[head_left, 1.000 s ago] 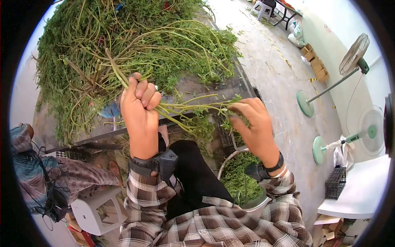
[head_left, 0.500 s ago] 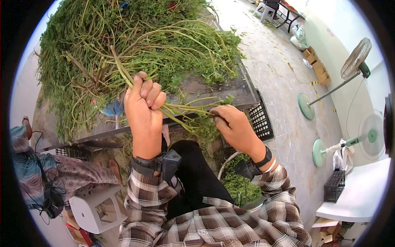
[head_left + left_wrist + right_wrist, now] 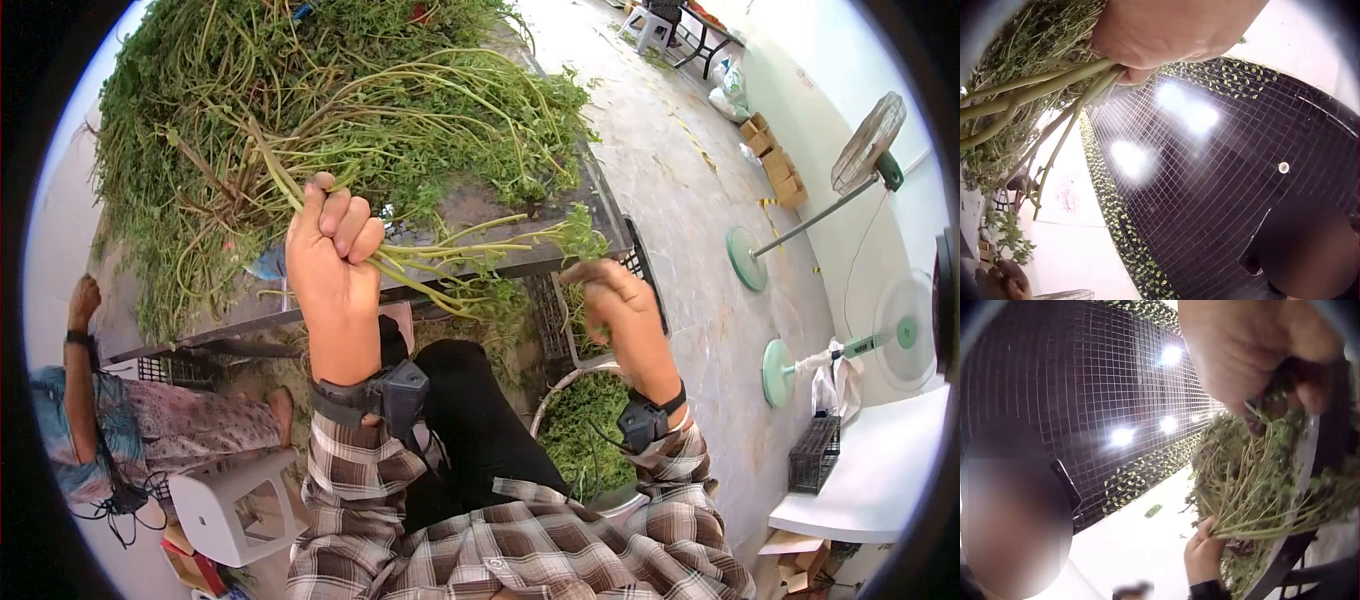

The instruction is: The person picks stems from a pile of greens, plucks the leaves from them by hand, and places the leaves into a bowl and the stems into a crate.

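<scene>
My left hand [image 3: 340, 245] grips a bunch of green stems [image 3: 270, 165], raised in front of the table edge. Thick cut ends stick out above the fist, and thinner stems trail right to a leafy tip [image 3: 580, 235]. In the left wrist view these stems [image 3: 1041, 90] emerge beneath the hand [image 3: 1172, 31]. My right hand [image 3: 628, 315] hovers just below the leafy tip, its fingers bent. From the right wrist, dark green leaves [image 3: 1275, 394] show among the fingers of that hand [image 3: 1247, 350]; I cannot tell whether they are held.
A big heap of leafy stems [image 3: 330, 80] covers the table [image 3: 500, 205]. Below my right arm stands a round tub of picked leaves [image 3: 585, 435], with a black crate [image 3: 550, 320] behind it. Another person [image 3: 85, 400] is at the left by a white stool [image 3: 235, 510]. Fans [image 3: 745, 255] stand right.
My right hand first closes in on the trailing stems, then moves right and down off them, and the leafy tip now shows above it. The left hand keeps its grip, shifting slightly left.
</scene>
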The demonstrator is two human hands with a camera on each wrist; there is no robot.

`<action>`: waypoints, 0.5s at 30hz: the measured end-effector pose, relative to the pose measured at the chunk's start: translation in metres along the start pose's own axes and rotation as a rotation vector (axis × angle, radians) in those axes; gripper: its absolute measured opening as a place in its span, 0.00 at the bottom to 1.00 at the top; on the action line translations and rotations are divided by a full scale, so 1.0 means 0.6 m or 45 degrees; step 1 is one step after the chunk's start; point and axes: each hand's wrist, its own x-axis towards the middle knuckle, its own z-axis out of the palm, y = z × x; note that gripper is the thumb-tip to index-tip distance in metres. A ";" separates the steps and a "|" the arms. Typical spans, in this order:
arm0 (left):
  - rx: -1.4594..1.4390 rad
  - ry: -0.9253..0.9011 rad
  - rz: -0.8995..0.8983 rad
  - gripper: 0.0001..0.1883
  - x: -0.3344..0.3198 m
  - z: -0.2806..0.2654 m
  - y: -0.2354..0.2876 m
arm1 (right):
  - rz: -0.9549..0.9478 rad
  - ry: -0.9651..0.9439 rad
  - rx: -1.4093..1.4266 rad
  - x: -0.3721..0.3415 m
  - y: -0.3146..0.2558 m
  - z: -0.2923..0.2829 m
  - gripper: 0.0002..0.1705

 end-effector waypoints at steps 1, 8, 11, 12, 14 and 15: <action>0.004 -0.005 -0.007 0.08 0.001 -0.001 -0.001 | 0.057 -0.110 -0.047 -0.003 -0.005 0.012 0.13; -0.008 -0.011 -0.051 0.08 -0.003 0.002 -0.011 | 0.109 -0.223 0.404 0.027 0.006 0.078 0.18; 0.005 -0.005 -0.087 0.08 -0.009 0.006 -0.024 | 0.219 -0.237 0.584 0.043 0.001 0.097 0.14; 0.005 0.001 -0.099 0.08 -0.009 0.007 -0.026 | 0.218 -0.238 0.586 0.046 0.001 0.103 0.14; 0.009 -0.006 -0.101 0.08 -0.007 0.005 -0.025 | 0.160 -0.122 0.626 0.051 0.001 0.112 0.10; 0.012 0.003 -0.105 0.08 -0.007 0.004 -0.024 | 0.162 -0.126 0.625 0.051 0.003 0.113 0.10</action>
